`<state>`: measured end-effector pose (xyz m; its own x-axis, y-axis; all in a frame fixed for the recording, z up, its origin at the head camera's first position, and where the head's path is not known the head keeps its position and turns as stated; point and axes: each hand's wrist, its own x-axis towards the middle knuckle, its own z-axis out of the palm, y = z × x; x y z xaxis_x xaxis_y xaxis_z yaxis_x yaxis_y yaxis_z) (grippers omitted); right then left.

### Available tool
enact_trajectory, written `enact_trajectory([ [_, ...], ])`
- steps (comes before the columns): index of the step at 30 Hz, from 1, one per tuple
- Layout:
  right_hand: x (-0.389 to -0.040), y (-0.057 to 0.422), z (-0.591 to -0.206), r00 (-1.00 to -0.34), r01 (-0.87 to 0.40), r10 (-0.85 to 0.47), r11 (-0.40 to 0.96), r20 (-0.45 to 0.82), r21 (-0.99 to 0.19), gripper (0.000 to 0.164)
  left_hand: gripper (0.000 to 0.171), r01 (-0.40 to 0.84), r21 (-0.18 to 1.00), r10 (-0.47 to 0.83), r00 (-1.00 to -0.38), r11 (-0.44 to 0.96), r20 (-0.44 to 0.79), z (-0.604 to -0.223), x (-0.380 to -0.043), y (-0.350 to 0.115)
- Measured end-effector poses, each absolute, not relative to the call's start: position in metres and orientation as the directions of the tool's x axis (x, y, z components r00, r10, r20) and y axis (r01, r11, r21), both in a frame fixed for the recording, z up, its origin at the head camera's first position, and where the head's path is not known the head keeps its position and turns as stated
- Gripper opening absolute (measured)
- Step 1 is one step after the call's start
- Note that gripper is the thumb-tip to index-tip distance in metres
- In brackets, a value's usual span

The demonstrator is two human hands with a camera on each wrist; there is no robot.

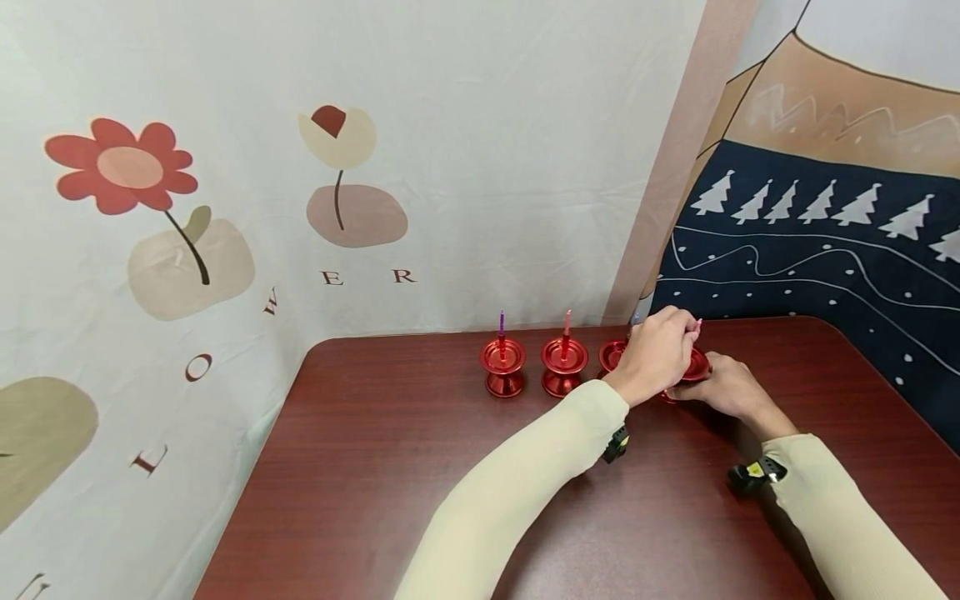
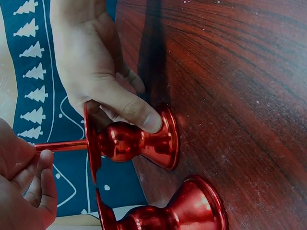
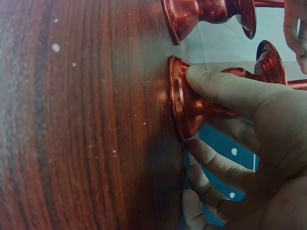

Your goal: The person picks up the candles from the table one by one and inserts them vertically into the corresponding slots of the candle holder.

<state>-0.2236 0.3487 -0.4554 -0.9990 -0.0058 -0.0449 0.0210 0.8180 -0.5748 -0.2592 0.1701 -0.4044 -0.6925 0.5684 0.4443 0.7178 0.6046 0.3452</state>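
At the right end of a row of shiny red candle holders, my right hand [image 1: 731, 385] grips the last candle holder [image 2: 120, 143]. Its thumb lies along the flared base [image 3: 184, 112], which stands upright at the tabletop. My left hand [image 1: 654, 354] is above the same holder and pinches a thin candle, whose pink tip [image 1: 699, 323] shows beyond the fingers. In the left wrist view these fingers meet the top of the holder's narrow tube [image 2: 64, 145]. The candle's lower part is hidden by the hand.
Left of my hands stand two candle holders, one with a purple candle [image 1: 502, 322], the other with a pink-orange candle [image 1: 567, 322]. A third holder [image 1: 612, 354] is partly behind my left hand. The brown table [image 1: 390, 467] ends at a cloth-covered wall [image 1: 487, 167].
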Motion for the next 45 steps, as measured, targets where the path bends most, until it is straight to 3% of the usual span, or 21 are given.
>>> enact_trajectory([
  [31,-0.226,0.346,-0.455,-0.999,0.011,-0.02,0.806,-0.047,-0.592,0.072,0.024,0.654,0.389,0.54,-0.756,0.649,0.369,-0.405,-0.256,0.169],
  [45,-0.225,0.351,-0.459,-0.999,-0.031,-0.037,0.813,0.001,-0.582,0.06,0.035,0.632,0.461,0.572,-0.77,0.623,0.283,-0.408,-0.237,0.149],
])
